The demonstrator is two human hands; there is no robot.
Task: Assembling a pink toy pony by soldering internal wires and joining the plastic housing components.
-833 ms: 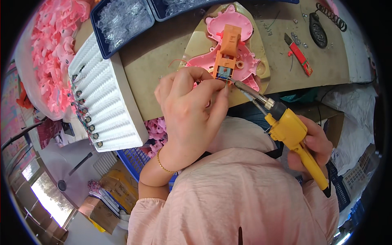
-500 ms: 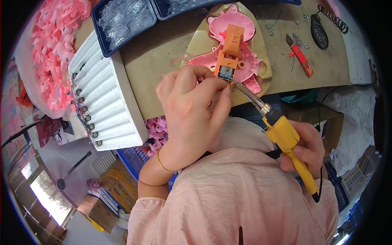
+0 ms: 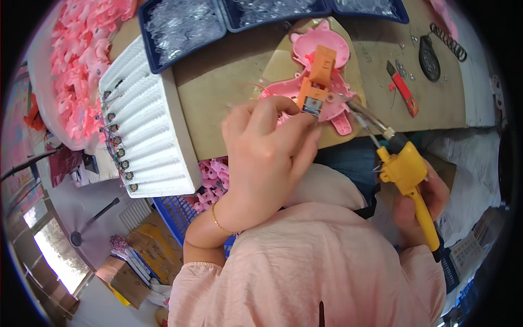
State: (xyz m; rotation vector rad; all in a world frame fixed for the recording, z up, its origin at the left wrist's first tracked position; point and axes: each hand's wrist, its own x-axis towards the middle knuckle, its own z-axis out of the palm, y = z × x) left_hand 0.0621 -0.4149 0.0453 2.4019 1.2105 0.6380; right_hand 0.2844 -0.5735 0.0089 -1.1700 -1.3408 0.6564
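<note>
Soldering stage: the yellow soldering iron (image 3: 407,180), clasped in a closed grip by the right hand (image 3: 419,210), was aimed at the orange motor block (image 3: 315,87) on the pink toy shell (image 3: 321,82), which lay on the counter (image 3: 229,103); the left hand (image 3: 267,158) was pinched narrowly beside the joint, its contents unseen. A steady tip was judged necessary next

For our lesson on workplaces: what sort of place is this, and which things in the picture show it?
Probably a toy assembly bench in a small factory. The right hand holds a yellow soldering iron to a pink toy shell, the left hand steadies it, and a heap of pink parts and blue trays sit nearby.
</note>
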